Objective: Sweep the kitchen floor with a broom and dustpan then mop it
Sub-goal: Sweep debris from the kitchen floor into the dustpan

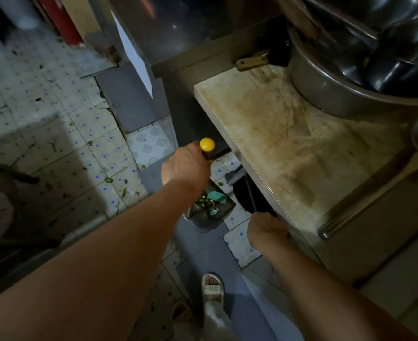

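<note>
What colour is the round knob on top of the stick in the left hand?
Yellow. The knob tops the dark handle the left hand grips, seen in the head view.

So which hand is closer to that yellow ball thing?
Left. The left hand grips the handle just under the yellow knob. The right hand is lower down by the counter edge, holding the thin broom stick.
</note>
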`<action>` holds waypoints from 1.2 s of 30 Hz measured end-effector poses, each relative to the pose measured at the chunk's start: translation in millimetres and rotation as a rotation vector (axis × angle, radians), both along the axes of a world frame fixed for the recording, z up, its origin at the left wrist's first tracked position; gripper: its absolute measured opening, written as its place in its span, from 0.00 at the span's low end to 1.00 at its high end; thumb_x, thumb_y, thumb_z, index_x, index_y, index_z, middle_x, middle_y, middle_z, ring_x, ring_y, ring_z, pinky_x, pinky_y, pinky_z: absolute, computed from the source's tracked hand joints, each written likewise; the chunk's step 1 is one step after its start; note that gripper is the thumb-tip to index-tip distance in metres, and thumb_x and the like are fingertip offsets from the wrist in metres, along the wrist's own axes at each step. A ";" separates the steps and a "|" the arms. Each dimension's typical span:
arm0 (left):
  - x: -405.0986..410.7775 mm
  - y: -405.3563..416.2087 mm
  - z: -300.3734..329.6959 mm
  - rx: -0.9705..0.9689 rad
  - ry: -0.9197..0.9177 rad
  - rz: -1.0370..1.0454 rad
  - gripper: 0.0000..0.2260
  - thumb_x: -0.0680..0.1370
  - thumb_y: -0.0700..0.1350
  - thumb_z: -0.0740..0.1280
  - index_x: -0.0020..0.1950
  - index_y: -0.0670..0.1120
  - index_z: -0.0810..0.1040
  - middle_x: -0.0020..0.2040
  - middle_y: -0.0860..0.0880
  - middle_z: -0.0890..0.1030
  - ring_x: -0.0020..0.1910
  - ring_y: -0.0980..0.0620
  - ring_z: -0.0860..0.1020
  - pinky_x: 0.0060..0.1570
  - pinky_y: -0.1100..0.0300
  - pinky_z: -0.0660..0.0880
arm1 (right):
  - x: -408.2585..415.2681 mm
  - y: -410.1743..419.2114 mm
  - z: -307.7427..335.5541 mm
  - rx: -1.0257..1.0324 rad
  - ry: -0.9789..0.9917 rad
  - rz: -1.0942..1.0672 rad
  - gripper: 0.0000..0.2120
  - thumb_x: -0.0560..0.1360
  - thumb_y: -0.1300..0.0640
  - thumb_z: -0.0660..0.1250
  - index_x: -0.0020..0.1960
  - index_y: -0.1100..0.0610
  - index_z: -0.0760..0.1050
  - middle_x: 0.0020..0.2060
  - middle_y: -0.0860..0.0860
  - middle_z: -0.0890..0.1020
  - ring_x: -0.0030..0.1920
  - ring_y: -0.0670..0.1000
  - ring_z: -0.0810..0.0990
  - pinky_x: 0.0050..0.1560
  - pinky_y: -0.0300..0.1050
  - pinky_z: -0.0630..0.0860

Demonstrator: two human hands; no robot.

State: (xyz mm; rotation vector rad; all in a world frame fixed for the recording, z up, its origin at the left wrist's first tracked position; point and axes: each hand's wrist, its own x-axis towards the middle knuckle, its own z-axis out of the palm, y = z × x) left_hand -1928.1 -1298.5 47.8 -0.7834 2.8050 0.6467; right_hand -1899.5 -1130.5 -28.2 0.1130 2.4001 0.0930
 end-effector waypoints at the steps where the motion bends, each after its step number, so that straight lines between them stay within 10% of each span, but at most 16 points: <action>1: -0.6 1.4 -1.3 0.008 -0.002 0.004 0.11 0.77 0.50 0.65 0.57 0.48 0.75 0.50 0.45 0.79 0.48 0.45 0.78 0.40 0.56 0.67 | 3.4 1.5 -3.2 0.002 -0.004 0.033 0.16 0.80 0.62 0.55 0.66 0.63 0.70 0.64 0.59 0.74 0.63 0.59 0.74 0.59 0.51 0.74; 36: 15.1 -8.0 0.3 -0.053 -0.004 -0.010 0.12 0.77 0.51 0.65 0.56 0.46 0.74 0.49 0.45 0.79 0.41 0.49 0.73 0.39 0.56 0.67 | 22.3 6.6 -8.7 -0.257 0.002 -0.384 0.16 0.76 0.63 0.63 0.64 0.63 0.71 0.57 0.59 0.79 0.53 0.58 0.80 0.49 0.48 0.80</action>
